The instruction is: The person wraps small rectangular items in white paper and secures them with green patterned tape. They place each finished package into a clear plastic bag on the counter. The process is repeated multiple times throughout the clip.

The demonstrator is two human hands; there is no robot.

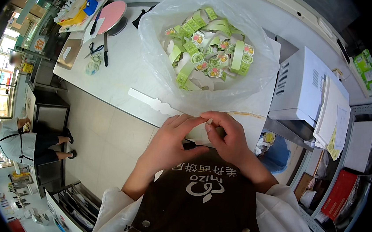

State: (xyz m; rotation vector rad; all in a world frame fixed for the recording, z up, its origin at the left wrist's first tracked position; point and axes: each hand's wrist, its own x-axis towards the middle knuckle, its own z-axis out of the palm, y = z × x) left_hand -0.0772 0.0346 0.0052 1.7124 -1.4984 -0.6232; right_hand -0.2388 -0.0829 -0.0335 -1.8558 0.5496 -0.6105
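Observation:
My left hand [174, 138] and my right hand [226, 134] meet at the near edge of the white worktop, just above my dark apron. Between them is a pale folded card piece [197, 134], mostly hidden by my fingers. My right thumb and forefinger pinch its upper edge, while my left fingers rest against it. A flat white card strip [141, 96] with a scalloped middle lies on the worktop, its right end close to my left fingers. Beyond my hands stands a large open clear plastic bag [159, 75] filled with green and white folded card bands bearing flower pictures.
To the left lie scissors [95, 49], a black-handled knife [105, 57] and a crumpled wrapper [93, 64], near a pink cake turntable [113, 15]. A white machine [299, 86] stands right. Below it is a blue-lined bin [273, 156]. Another person [21, 141] stands far left.

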